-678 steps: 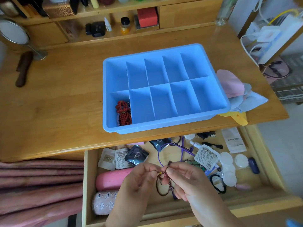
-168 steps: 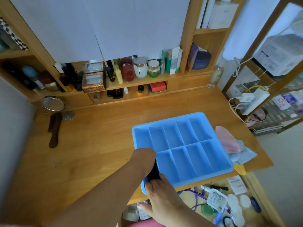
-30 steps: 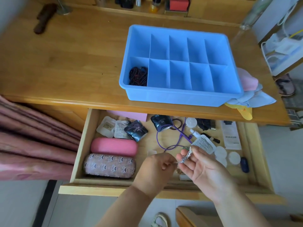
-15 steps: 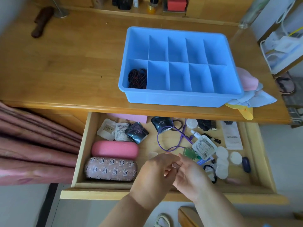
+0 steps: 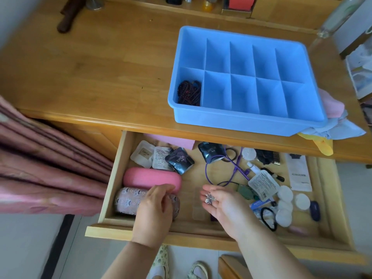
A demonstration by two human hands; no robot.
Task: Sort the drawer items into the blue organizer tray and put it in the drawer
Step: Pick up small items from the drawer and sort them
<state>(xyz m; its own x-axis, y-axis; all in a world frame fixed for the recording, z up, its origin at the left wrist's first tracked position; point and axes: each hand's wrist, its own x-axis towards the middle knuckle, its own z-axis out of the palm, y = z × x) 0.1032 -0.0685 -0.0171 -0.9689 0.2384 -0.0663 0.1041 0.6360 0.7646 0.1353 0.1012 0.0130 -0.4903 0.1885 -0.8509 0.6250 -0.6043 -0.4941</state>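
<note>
The blue organizer tray (image 5: 247, 121) stands on the wooden desk, near its front edge. Dark bead bracelets (image 5: 189, 93) lie in its front left compartment; the other compartments look bare. Below it the drawer (image 5: 161, 236) is pulled open. My right hand (image 5: 223, 206) hovers palm up over the drawer's middle, with a small silver trinket (image 5: 209, 198) lying on its fingers. My left hand (image 5: 155, 208) rests palm down on the patterned glasses case (image 5: 128, 200), fingertips touching the pink case (image 5: 151, 178).
The drawer also holds sachets (image 5: 179, 160), a purple cable (image 5: 233, 168), white cotton pads (image 5: 284, 194), a black hair tie (image 5: 267, 218) and small bottles. Folded cloths (image 5: 332, 109) lie against the tray's right side. A pink curtain (image 5: 40, 168) hangs at the left.
My hands, held together over the drawer half a second ago, have parted. The left one went left onto the cases; the right one turned palm up with the silver trinket.
</note>
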